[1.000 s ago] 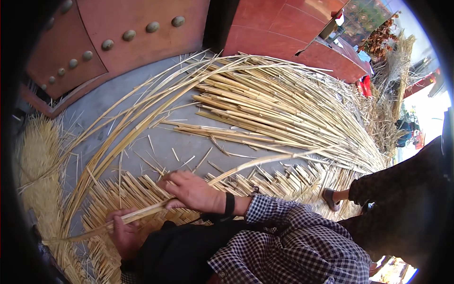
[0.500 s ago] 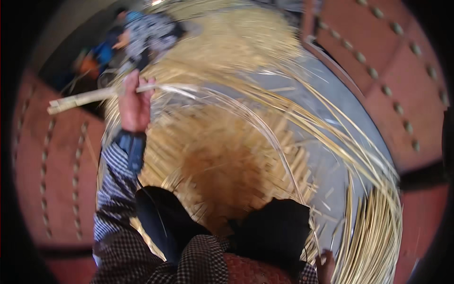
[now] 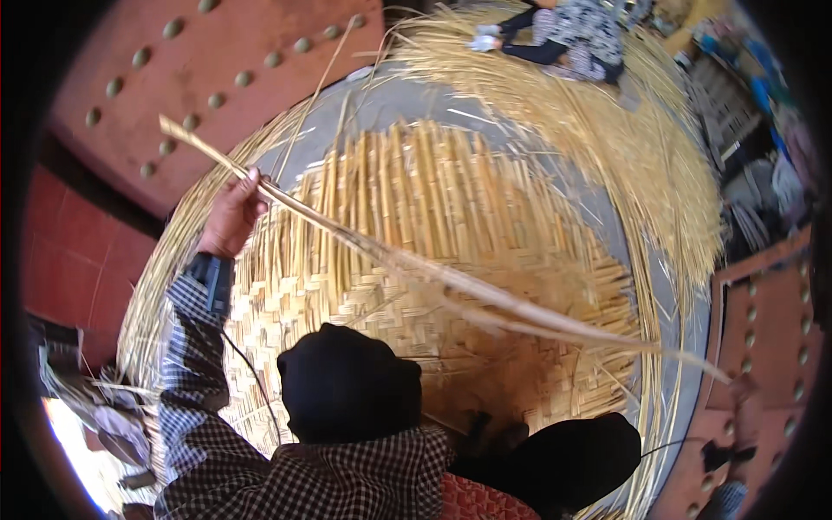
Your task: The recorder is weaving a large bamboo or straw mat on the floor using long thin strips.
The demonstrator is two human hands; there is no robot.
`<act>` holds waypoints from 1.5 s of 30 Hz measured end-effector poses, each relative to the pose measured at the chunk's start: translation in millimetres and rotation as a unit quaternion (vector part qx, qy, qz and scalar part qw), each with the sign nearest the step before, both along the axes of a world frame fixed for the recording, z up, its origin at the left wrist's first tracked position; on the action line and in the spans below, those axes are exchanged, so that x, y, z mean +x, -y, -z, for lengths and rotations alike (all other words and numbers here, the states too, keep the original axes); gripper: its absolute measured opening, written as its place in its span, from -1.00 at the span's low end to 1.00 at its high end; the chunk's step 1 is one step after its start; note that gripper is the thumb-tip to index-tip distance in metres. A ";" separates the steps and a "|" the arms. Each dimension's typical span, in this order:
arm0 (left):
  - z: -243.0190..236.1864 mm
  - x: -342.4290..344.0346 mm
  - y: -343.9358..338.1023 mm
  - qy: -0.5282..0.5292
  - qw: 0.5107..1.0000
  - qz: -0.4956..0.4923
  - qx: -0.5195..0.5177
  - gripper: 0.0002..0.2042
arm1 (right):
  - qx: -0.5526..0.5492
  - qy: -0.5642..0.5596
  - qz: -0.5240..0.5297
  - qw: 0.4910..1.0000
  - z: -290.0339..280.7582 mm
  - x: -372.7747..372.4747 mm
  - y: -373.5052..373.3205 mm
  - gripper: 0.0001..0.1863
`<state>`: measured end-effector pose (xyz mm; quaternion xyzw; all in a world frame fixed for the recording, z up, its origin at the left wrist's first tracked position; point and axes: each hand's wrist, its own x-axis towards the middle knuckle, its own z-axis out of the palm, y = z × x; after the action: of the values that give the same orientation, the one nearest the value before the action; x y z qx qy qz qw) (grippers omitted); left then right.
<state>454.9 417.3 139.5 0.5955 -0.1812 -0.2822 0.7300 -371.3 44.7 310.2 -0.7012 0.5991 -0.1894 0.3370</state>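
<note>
Closed round a bundle of long, pale split reed strips [image 3: 381,249] is my left hand [image 3: 230,218], up at the left; a short end sticks out beyond it. The strips slant across in front of me, down to the right. At their far end is my right hand [image 3: 744,406], smeared by motion but apparently closed on the tip. Below the strips lies a part-woven reed mat [image 3: 373,290], tightly plaited nearer me, with loose parallel ends at its far side. My knees [image 3: 347,381] in dark cloth rest over its near edge.
Loose reeds [image 3: 165,260] curve along the mat's left side, more [image 3: 663,303] along its right. A wide reed spread [image 3: 641,130] lies at the far right, where another person [image 3: 581,35] sits. Red studded doors [image 3: 208,78] stand at the left, with a matching panel [image 3: 754,347] at the right.
My view has turned left across the mat. The strips, arched before, now run nearly straight between my hands. My right hand has moved from the lower edge out to the far right.
</note>
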 end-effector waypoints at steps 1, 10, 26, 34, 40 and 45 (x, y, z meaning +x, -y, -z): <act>23.3 5.0 -16.7 -0.067 0.996 -0.053 -0.012 -0.81 | -0.051 -0.077 -0.090 0.992 -32.4 36.3 26.5 -0.66; 174.4 -39.9 -55.4 -0.295 0.939 -0.143 -0.103 -0.85 | -0.499 -0.601 -0.337 0.526 -222.3 259.8 168.4 -0.59; 73.2 -62.0 28.7 -0.219 0.969 0.062 -0.099 -0.81 | -0.076 -0.136 -0.667 0.729 135.2 578.5 -89.1 -0.69; -4.7 -93.6 -10.2 -0.088 0.991 -0.098 -0.035 -0.84 | 0.215 0.058 -0.619 0.753 159.9 608.5 -159.8 -0.74; -17.1 -79.7 -37.0 -0.074 0.988 -0.124 -0.048 -0.77 | 0.206 0.004 -0.651 0.731 149.9 616.0 -200.2 -0.50; -10.8 -76.7 -88.8 -0.011 0.964 -0.261 -0.037 -0.86 | 0.341 -0.063 -0.585 0.733 162.5 639.7 -233.9 -0.39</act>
<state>378.2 506.1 150.3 0.5916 -0.0212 -0.0815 0.8018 268.4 278.7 147.7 -0.7618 0.1152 0.3066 0.5589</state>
